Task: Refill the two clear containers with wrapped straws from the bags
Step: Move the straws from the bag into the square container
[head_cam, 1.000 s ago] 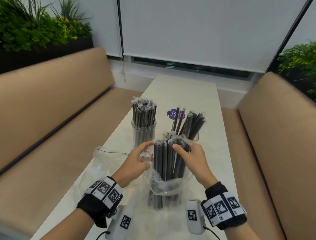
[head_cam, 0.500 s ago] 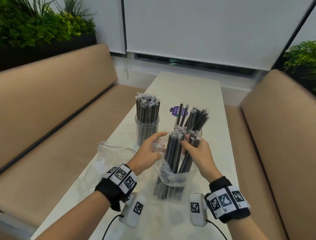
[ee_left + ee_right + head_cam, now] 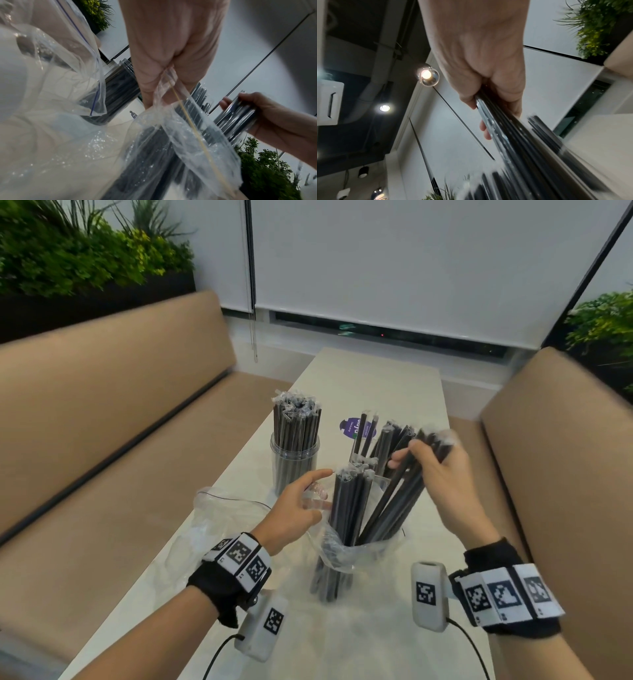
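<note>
Plastic bag [image 3: 346,546] pinched in your left hand [image 3: 297,510], right hand [image 3: 442,474] clamped on a straw bunch [image 3: 394,501]: left container [image 3: 294,460] looks full, right container [image 3: 380,474] still wants more.

Head view looks down the table [image 3: 373,378]; wrist views look up closely.

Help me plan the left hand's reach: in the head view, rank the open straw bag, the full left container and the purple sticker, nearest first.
From the left hand:
1. Open straw bag, pinched at its rim by that hand.
2. Full left container, just beyond the fingers.
3. Purple sticker, farther back, right of the container.
</note>
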A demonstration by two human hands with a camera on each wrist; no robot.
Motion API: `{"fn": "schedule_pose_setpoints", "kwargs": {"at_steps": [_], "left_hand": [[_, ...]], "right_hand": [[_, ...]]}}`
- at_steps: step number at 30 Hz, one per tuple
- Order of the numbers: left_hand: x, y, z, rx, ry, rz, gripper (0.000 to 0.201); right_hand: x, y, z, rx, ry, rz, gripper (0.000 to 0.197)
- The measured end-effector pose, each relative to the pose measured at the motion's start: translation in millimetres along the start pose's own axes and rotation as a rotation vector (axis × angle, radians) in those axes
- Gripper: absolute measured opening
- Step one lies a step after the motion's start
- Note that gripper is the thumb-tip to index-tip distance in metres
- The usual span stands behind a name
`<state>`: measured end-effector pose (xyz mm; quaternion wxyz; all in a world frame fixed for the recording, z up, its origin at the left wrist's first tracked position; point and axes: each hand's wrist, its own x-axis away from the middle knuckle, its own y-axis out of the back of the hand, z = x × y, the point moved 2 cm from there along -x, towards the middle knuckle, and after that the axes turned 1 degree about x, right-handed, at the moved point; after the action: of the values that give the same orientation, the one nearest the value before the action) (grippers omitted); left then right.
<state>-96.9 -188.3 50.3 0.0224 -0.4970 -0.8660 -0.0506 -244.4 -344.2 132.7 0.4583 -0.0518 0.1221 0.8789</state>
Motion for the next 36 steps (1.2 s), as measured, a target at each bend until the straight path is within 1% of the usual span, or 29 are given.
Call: {"fn": "schedule_pose_setpoints", "kwargs": {"at_steps": [2, 3, 6, 7, 8, 9, 10, 11, 12, 13, 14, 16, 19, 21, 22, 24, 27, 28, 30, 31, 32, 34, 36], "left_hand": [[-0.7, 0.3, 1.4, -0.004, 0.006, 0.004, 0.080], [-1.0, 0.8, 2.2, -0.002, 0.006, 0.004, 0.080], [-3.1, 1.8, 4.9, 0.009, 0.012, -0.002, 0.078], [-3.7, 1.9, 5.4, 0.016, 0.015, 0.000, 0.078], [-3.7, 2.6, 5.7, 0.025, 0.016, -0.001, 0.078], [-3.3, 3.1, 5.8, 0.033, 0.016, -0.001, 0.078], [-3.1, 3.5, 5.9, 0.038, 0.013, -0.003, 0.078], [-2.8, 3.7, 5.8, 0.039, 0.012, -0.005, 0.077], [-2.3, 3.8, 5.4, 0.039, 0.013, -0.007, 0.077], [-2.1, 3.9, 5.0, 0.037, 0.014, -0.008, 0.077], [-1.7, 3.9, 4.5, 0.035, 0.012, -0.008, 0.077], [-0.7, 3.6, 2.5, 0.022, 0.012, -0.008, 0.077], [0.3, 3.5, -0.3, 0.007, 0.011, -0.010, 0.076], [0.9, 3.7, -1.5, 0.001, 0.010, -0.013, 0.077], [1.2, 3.9, -1.6, 0.000, 0.009, -0.013, 0.077], [2.1, 4.3, -0.6, -0.004, 0.011, -0.013, 0.077], [2.8, 4.2, 1.5, -0.006, 0.009, -0.008, 0.077], [2.8, 4.1, 2.1, -0.002, 0.006, -0.008, 0.077], [3.2, 4.2, 2.6, 0.005, 0.005, -0.008, 0.077], [3.3, 4.4, 2.7, 0.006, 0.005, -0.009, 0.077], [3.5, 4.7, 2.9, 0.006, 0.005, -0.009, 0.077], [3.6, 5.1, 2.9, 0.005, 0.008, -0.010, 0.077], [3.4, 5.5, 3.3, -0.002, 0.009, -0.013, 0.077]], "right_hand": [[-5.2, 11.9, 22.8, -0.043, 0.046, -0.039, 0.007], [-8.8, 18.8, 36.8, -0.052, 0.078, -0.057, 0.007], [-27.0, 43.2, 77.7, -0.079, 0.189, -0.142, 0.023], [-33.4, 49.9, 90.3, -0.093, 0.233, -0.157, 0.026], [-38.8, 52.7, 102.3, -0.128, 0.272, -0.160, 0.034], [-44.3, 53.7, 111.0, -0.144, 0.299, -0.168, 0.046], [-51.1, 52.6, 116.1, -0.156, 0.318, -0.182, 0.052], [-55.7, 47.7, 117.5, -0.159, 0.337, -0.204, 0.043], [-60.7, 41.2, 114.7, -0.145, 0.365, -0.220, 0.025], [-64.8, 32.6, 109.2, -0.116, 0.382, -0.239, 0.014], [-70.4, 22.9, 99.3, -0.081, 0.399, -0.251, 0.010], [-77.2, 2.6, 69.8, -0.020, 0.358, -0.220, 0.007], [-79.8, -22.3, 17.6, 0.080, 0.199, -0.167, 0.005], [-76.4, -33.7, -11.5, 0.156, 0.096, -0.135, 0.013], [-74.7, -38.1, -23.2, 0.202, 0.063, -0.123, 0.014], [-69.9, -44.1, -41.1, 0.308, 0.006, -0.088, 0.015], [-69.2, -43.9, -62.7, 0.374, -0.086, -0.045, 0.026], [-69.9, -43.2, -64.9, 0.383, -0.115, -0.027, 0.031], [-71.9, -42.0, -62.6, 0.405, -0.144, 0.023, 0.054], [-73.9, -41.5, -58.0, 0.414, -0.135, 0.053, 0.065], [-75.0, -40.4, -49.7, 0.413, -0.118, 0.063, 0.067], [-75.5, -35.9, -27.7, 0.387, -0.068, 0.061, 0.060], [-74.0, -28.6, -2.1, 0.413, 0.036, 0.060, 0.060]]}}
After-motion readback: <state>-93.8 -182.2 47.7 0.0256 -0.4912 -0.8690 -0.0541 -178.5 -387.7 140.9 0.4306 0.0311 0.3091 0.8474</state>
